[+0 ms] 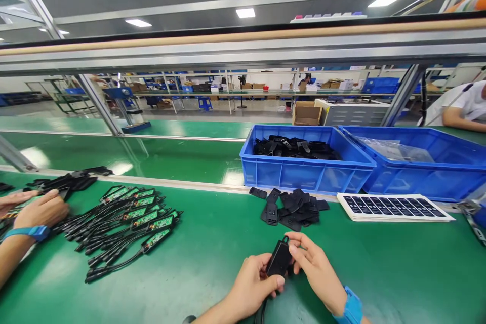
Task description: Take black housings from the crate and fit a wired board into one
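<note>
My left hand (252, 281) is closed around the lower part of a small black plastic case (280, 259) with a cable running down from it. The fingers of my right hand (309, 258) pinch the upper right side of the same case, near a small black loop at its top. A blue band circles my right wrist. Just beyond my hands lies a loose pile of black plastic covers (298, 207). To the left, several cabled units with bare green circuit boards (157, 238) lie in a row, their black cables pointing toward the lower left.
A blue bin (304, 174) of black parts stands behind the pile, beside another blue bin (417, 177) holding clear plastic bags. A sheet of dark labels (395, 207) lies in front. At far left, a co-worker's hands (41, 210) are among black parts. Metal rails cross above.
</note>
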Tool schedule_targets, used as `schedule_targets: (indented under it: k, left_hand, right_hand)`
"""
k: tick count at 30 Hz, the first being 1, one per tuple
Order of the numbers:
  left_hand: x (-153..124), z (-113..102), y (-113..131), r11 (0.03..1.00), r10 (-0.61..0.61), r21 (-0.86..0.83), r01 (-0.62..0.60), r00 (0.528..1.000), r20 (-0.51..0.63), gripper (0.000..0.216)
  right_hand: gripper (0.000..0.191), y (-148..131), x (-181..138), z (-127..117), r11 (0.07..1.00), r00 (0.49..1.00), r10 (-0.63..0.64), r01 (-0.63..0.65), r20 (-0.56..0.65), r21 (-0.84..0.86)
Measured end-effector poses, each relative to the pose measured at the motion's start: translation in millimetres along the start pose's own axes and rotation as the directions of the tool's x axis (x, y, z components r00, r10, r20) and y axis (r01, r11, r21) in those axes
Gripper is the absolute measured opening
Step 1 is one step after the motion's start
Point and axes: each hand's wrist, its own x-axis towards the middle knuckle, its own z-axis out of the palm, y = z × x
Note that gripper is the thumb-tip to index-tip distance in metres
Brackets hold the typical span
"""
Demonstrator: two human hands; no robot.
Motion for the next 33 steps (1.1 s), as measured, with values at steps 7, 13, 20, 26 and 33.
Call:
schedule_targets:
  k: [7,13,20,26,33]
  left_hand:
    - [-2.2,6.4,-5.0,0.992,-0.087,-0.082,0.091,0.995,0.052,0.045]
    - [-2.1,-9.3,6.9,0.939,0.05,0.341,-0.054,0.999,0.019,0.042]
    - [-7.6,-67.5,37.5,0.515,0.138,0.857,0.032,0.983,-0.119,0.045]
    - [-42.1,-131.7,50.9,0.127,0.261,0.863,0.489,0.823,-0.505,0.037]
    - [-90.9,-193.5,39.9,0.138,0.244,0.625,0.768,0.585,-0.773,0.035]
  right_hand:
    - [0.051,3.5,0.6,2.5,0.993,0.998,0.036,-0.029,0.055,-0.113]
    - [0.047,8.3,8.2,-4.4,0.876,0.998,-0.019,0.047,0.063,-0.481]
    - [0.029,-7.0,53.7,-4.9,0.234,0.947,-0.249,0.26,0.201,-0.937]
    - [0.03,0.8,91.2,2.8,0.143,0.877,-0.319,0.421,0.361,-0.896]
    - [0.028,3.9,71.5,-6.4,0.311,0.827,-0.51,0.433,0.235,-0.846]
